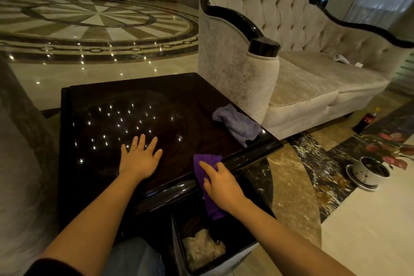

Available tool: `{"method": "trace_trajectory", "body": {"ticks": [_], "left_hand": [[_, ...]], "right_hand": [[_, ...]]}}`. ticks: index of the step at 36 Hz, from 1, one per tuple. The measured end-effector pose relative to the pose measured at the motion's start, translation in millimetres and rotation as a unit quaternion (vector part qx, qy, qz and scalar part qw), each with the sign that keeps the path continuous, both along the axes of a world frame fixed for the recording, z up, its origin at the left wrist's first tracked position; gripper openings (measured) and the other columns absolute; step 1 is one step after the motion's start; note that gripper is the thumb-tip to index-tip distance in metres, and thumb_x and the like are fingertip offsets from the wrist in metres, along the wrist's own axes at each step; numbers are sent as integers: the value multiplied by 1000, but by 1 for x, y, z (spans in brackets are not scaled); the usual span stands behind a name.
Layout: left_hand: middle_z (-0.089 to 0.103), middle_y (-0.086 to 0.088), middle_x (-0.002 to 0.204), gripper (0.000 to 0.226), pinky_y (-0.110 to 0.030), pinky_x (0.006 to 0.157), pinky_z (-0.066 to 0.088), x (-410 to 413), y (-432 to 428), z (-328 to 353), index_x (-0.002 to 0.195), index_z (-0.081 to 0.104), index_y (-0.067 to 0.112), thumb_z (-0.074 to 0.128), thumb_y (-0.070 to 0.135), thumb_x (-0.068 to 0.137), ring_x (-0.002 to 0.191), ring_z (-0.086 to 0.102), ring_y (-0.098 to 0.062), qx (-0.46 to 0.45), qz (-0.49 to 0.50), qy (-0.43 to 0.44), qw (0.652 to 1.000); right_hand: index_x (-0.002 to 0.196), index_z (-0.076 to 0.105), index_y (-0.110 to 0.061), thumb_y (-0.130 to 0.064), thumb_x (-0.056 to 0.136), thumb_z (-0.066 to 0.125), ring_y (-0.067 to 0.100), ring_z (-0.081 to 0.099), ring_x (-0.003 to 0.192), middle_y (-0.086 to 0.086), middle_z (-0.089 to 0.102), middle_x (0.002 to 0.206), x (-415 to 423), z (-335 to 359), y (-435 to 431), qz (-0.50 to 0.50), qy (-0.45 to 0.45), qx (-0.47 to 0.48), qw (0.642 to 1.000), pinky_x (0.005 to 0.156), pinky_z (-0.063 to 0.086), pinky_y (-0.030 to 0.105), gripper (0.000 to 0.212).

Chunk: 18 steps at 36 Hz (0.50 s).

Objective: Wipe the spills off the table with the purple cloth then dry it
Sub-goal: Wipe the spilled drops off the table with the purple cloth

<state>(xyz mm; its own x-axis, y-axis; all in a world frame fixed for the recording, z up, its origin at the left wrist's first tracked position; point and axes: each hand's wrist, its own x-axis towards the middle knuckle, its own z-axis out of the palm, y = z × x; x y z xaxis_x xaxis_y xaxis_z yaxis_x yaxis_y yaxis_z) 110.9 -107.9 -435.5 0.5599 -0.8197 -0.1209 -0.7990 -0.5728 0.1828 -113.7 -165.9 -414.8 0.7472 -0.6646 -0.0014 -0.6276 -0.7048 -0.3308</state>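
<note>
1. The dark, glossy square wooden table [170, 107] stands beside a pale tufted velvet sofa [309, 69]; ceiling lights reflect as bright specks in its top, and no distinct spill can be made out on the surface.
2. The left hand [140, 158] lies flat on the tabletop, fingers spread and released, grasping nothing; judged to be steadying the body.
3. The right hand [220, 182] presses the bright purple soft cloth [207, 163] against the near right edge of the table, fingers [207, 166] curled over the fabric and grasping it. The upper part of the cloth lies on the tabletop; the lower part hangs over the rim, above a dark open bin [215, 251] holding crumpled pale paper.
4. A second, lavender-grey crumpled cloth [237, 124] rests on the far right corner of the table, well apart from both hands; likely the drying cloth.
5. Handling judgement: the purple cloth appears light, limp and easily bunched. It should be held under a flat palm with its folds gathered, since a loose corner will trail. The polished top looks slippery, so the cloth should glide with light pressure.
</note>
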Motion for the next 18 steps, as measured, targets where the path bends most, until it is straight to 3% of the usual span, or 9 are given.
{"method": "trace_trajectory", "body": {"ticks": [5, 14, 18], "left_hand": [[-3, -8, 157, 56, -51, 115, 0, 0, 0, 0, 146, 3, 30, 14, 51, 95, 144, -5, -26, -1, -2, 1, 1000], [-2, -9, 157, 56, -52, 115, 1, -1, 0, 4, 146, 6, 29, 16, 50, 95, 144, -4, -27, -3, 1, 8, 1000], [9, -12, 156, 51, -49, 115, 8, -7, 2, 9, 145, 19, 25, 23, 43, 97, 144, 5, -29, -47, -3, -15, 999]], "right_hand": [[137, 36, -23, -16, 92, 40, 31, 42, 119, 18, 41, 131, -13, -4, 9, 76, 15, -13, 997, 98, 40, 35, 45], [132, 43, -24, -19, 91, 40, 27, 39, 118, 16, 45, 125, -51, -10, -1, 146, 152, -36, 977, 93, 38, 38, 41], [127, 49, -29, -18, 91, 43, 24, 45, 115, 8, 50, 123, -67, -10, -15, 70, 71, 25, 995, 93, 37, 31, 38]]}}
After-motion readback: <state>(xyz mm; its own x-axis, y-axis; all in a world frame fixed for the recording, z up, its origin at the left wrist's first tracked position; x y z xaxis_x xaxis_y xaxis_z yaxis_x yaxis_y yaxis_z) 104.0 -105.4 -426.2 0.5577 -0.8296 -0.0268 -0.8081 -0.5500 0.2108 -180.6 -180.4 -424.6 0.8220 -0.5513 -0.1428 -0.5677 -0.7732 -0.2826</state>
